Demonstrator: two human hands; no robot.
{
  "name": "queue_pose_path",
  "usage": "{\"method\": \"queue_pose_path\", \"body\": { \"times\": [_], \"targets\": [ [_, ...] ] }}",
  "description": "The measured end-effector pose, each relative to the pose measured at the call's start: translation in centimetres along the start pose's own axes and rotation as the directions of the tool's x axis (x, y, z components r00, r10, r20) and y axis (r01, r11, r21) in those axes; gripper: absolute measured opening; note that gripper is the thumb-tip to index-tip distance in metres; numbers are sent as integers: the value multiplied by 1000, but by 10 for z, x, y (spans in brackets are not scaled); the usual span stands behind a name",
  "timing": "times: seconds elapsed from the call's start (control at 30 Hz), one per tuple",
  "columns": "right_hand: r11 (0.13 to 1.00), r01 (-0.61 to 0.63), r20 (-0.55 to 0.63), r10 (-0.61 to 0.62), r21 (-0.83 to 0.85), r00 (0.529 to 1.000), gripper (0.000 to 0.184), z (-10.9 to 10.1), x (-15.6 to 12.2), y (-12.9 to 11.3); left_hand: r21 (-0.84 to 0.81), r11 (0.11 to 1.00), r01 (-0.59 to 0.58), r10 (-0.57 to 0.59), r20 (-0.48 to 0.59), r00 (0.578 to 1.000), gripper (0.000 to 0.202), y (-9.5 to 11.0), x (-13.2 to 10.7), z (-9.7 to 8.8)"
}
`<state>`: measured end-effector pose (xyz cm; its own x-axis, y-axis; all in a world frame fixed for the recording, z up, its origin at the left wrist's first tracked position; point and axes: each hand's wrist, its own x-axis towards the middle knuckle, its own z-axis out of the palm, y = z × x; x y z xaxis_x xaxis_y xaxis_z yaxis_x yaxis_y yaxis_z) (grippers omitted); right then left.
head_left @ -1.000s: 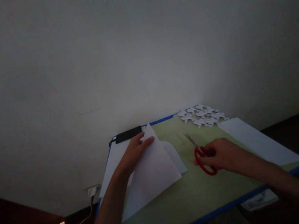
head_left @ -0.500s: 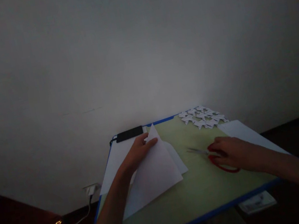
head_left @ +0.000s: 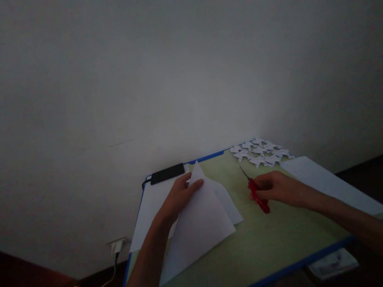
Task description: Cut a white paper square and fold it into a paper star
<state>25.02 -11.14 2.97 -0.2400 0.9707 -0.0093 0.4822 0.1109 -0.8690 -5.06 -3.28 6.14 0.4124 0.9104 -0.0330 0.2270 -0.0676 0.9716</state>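
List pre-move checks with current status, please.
1. Left hand gripping pointed white sheet near its tip: ok.
2. Right hand holding red-handled scissors: ok.
3. Scissors apart from the pointed white sheet: ok.
4. Blades fully closed: cannot tell, too thin and dark.
5. Black slab clear of the scissors: ok.
6. Blade tips clear of the cut-paper pieces: cannot tell, very close in view.

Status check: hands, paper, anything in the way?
Left hand gripping white paper. Right hand holding red scissors, apart from that paper. Nearest possible obstacle: white cutouts at the table's far right, beyond the scissors.
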Motion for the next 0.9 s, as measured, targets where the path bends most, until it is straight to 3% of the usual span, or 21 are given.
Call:
{"method": "queue_pose_path", "body": {
  "times": [0.1, 0.23, 0.37, 0.47, 0.57, 0.67, 0.8, 0.87, 0.9],
  "targets": [
    [968, -66, -7, 69, 244, 998, 43, 18, 1, 5, -8, 1000, -13, 13, 5, 1000, 44, 2, -1, 0],
    [942, -164, 74, 149, 292, 986, 53, 30, -8, 4, -36, 999, 11, -10, 5, 1000, 39, 8, -3, -1],
    [989, -104, 126, 90, 108, 988, 63, 23, -25, -3, -28, 998, 52, -53, -38, 998, 37, 13, -5, -1],
    [996, -53, 122, 61, -70, 991, 54, 13, -38, -2, -1, 997, 71, -71, -42, 997, 39, 15, -5, -2],
    [933, -78, -27, 74, -351, 997, 41, 6, -52, 5, 0, 997, 79, -79, -25, 997, 42, 16, -4, -3],
    [885, -140, -176, 67, -444, 982, 26, 3, -60, 11, -3, 997, 83, -83, -27, 996, 43, 15, -3, -4],
    [959, -90, -193, 38, -269, 980, 51, 2, -54, 2, -8, 996, 87, -87, -30, 996, 46, 13, -2, -6],
    [1000, -21, -119, 22, 6, 993, 57, 5, -43, -9, -15, 995, 95, -96, -43, 994, 48, 12, -2, -6],
    [979, -5, -67, 19, 202, 998, 58, 9, -37, -14, -18, 995, 96, -97, -50, 994, 48, 12, -2, -6]
  ]
}}
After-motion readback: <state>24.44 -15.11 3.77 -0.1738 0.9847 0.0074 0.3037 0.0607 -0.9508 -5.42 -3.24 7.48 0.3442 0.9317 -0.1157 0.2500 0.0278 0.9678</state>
